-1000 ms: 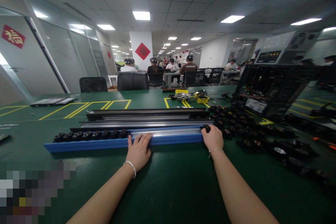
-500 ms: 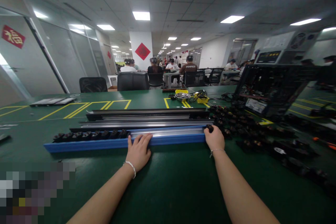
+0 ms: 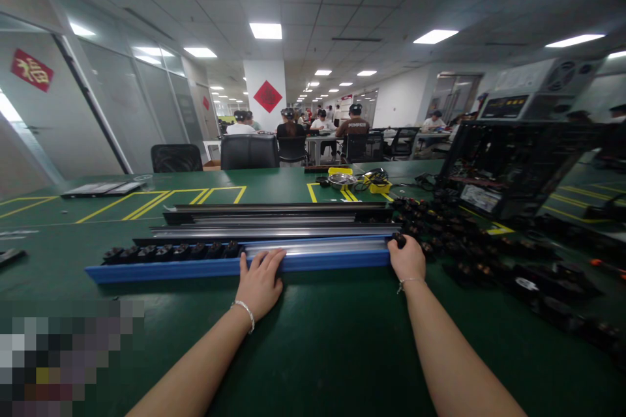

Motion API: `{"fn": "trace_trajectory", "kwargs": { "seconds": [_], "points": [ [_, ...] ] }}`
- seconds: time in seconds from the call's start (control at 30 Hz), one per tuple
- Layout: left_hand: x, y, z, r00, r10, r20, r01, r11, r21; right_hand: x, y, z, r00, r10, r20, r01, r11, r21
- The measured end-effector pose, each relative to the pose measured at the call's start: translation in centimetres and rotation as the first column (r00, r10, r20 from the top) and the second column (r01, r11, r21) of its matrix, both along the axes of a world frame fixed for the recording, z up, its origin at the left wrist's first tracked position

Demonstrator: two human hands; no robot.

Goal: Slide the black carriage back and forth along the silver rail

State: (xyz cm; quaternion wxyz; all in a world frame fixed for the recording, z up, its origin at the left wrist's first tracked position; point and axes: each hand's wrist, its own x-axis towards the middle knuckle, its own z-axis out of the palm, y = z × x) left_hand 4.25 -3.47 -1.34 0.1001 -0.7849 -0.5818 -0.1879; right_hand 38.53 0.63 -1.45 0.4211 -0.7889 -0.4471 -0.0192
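Observation:
A long blue channel (image 3: pixel 337 259) lies across the green table in front of me, with a shiny metal strip along its inside. Several small black parts (image 3: pixel 180 251) stand in a row in its left half. My left hand (image 3: pixel 259 280) rests on the channel's near wall around the middle, fingers spread over the edge and holding nothing. At the channel's right end, my right hand (image 3: pixel 409 259) pinches a small black part (image 3: pixel 399 240) between thumb and fingers. Its exact kind is too small to make out, and the fingers partly cover it.
Dark metal rails (image 3: pixel 278 215) lie just behind the channel. Many loose black parts (image 3: pixel 454 241) are heaped on the right, near an opened computer case (image 3: pixel 508 163). A steel bowl (image 3: pixel 342 179) and cables (image 3: pixel 374 177) sit farther back. People sit at desks beyond.
My right hand has shifted slightly to the right with the small black part still pinched in it. My left hand stays in place on the channel.

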Motion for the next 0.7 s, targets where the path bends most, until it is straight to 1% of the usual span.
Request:
{"fn": "trace_trajectory", "kwargs": {
  "seconds": [0.33, 0.43, 0.57, 0.7],
  "points": [
    [0.0, -0.1, 0.1, 1.000, -0.008, 0.001, 0.008, 1.000, -0.008, 0.4, 0.1, -0.3, 0.999, -0.013, -0.036, 0.014, 1.000, 0.027],
    [0.1, -0.1, 0.2, 1.000, 0.003, -0.001, -0.003, 1.000, -0.019, 1.0, 0.1, -0.5, 1.000, 0.012, -0.002, -0.012, 0.999, 0.036],
    [0.1, -0.1, 0.2, 1.000, 0.008, 0.007, -0.008, 1.000, -0.020, 2.0, 0.0, -0.6, 0.996, 0.084, 0.038, -0.085, 0.996, 0.019],
    [0.0, -0.1, 0.1, 1.000, 0.007, 0.001, -0.007, 1.000, -0.002, 2.4, 0.0, -0.4, 0.998, 0.068, 0.016, -0.068, 0.998, 0.001]
  ]
}}
